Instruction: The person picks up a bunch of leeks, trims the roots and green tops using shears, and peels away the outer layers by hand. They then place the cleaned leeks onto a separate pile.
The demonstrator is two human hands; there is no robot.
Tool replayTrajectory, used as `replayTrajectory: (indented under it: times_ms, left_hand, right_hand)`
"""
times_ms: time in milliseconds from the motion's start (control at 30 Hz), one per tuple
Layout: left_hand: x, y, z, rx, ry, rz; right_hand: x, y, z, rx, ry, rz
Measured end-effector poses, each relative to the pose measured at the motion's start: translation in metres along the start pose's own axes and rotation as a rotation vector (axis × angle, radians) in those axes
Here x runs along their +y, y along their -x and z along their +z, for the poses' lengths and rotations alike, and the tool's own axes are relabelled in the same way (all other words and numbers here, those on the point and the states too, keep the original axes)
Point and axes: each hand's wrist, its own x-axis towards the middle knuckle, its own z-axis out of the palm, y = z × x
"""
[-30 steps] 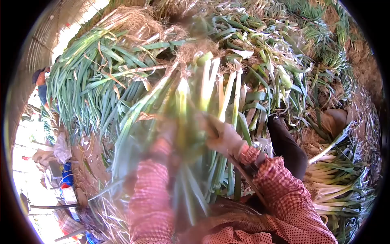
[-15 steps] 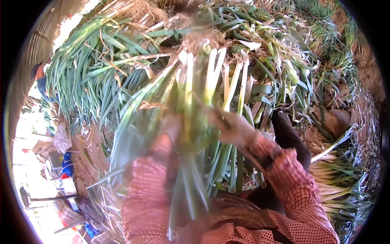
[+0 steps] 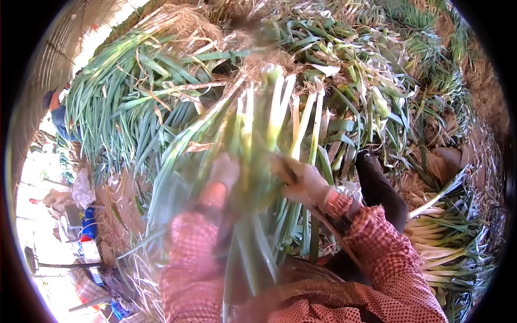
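Observation:
In the head view, my left hand (image 3: 223, 171), in a pale glove, is closed around leek stalks at the middle; a blur hides its fingertips. My right hand (image 3: 307, 183), also gloved, is closed on a thin brown stick-like tool (image 3: 342, 242) that runs back under the forearm. A dark part of it shows near the thumb; its exact kind is unclear. Between and beyond the hands lie several leeks (image 3: 277, 110) with white stems pointing away and green leaves toward me. The roots of some (image 3: 269, 62) form a brown tangle.
A large heap of untrimmed leeks (image 3: 107, 102) lies at the left, with more leafy piles (image 3: 355, 54) behind. Cleaned leeks (image 3: 439, 242) are stacked at the right. My dark-clad leg (image 3: 382, 188) is beside the right hand. Another person (image 3: 59, 113) is partly visible at the far left.
My right hand has shifted slightly downward and shows more sharply. The left hand stays by the stalks, and the whole view has tilted a little.

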Motion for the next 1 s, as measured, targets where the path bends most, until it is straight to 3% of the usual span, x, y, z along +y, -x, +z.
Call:
replayTrajectory:
  times_ms: [100,167,200,267,300,333,433,467,567,633,700,833,933,1000]
  left_hand:
    - [0.021,-0.009,-0.050,-0.113,-0.302,0.219]
    - [0.044,-0.026,-0.096,-0.225,-0.464,0.165]
    - [0.048,-0.026,-0.109,0.058,-0.536,0.208]
    - [0.054,-0.030,-0.114,0.374,-0.586,0.238]
    - [0.058,-0.030,-0.107,0.406,-0.575,0.230]
    - [0.056,-0.029,-0.088,0.205,-0.360,0.268]
    - [0.068,-0.015,-0.034,-0.193,-0.539,0.185]
    - [0.075,-0.009,-0.027,-0.248,-0.395,0.112]
    - [0.069,-0.004,0.000,-0.232,-0.177,0.043]
    - [0.078,0.018,-0.013,-0.289,-0.215,0.309]
    - [0.088,0.028,-0.019,-0.304,-0.185,0.366]
    - [0.101,0.034,-0.033,-0.378,-0.045,0.397]
    - [0.087,0.017,-0.034,-0.464,-0.169,0.481]
    - [0.048,-0.029,-0.028,-0.444,-0.324,0.622]
  right_hand:
    - [0.001,-0.048,-0.001,0.106,0.088,-0.017]
    - [-0.002,-0.079,-0.005,0.115,0.102,-0.028]
    - [-0.011,-0.090,-0.009,0.147,0.086,-0.064]
    - [-0.014,-0.120,-0.009,0.212,0.055,-0.034]
    - [-0.013,-0.137,-0.010,0.246,0.035,-0.020]
    - [-0.005,-0.157,-0.010,0.252,0.083,-0.084]
    - [-0.017,-0.153,-0.016,0.233,0.043,0.003]
    - [-0.017,-0.143,-0.016,0.167,0.049,-0.040]
    - [-0.008,-0.093,-0.020,0.076,0.136,-0.144]
    - [-0.002,-0.075,-0.031,0.108,0.095,-0.001]
    - [0.014,-0.067,-0.034,0.210,0.013,0.004]
    - [0.008,-0.061,-0.038,0.108,0.163,-0.071]
    - [0.001,-0.087,-0.043,0.103,0.015,0.064]
    - [-0.004,-0.093,-0.037,0.054,0.185,0.004]
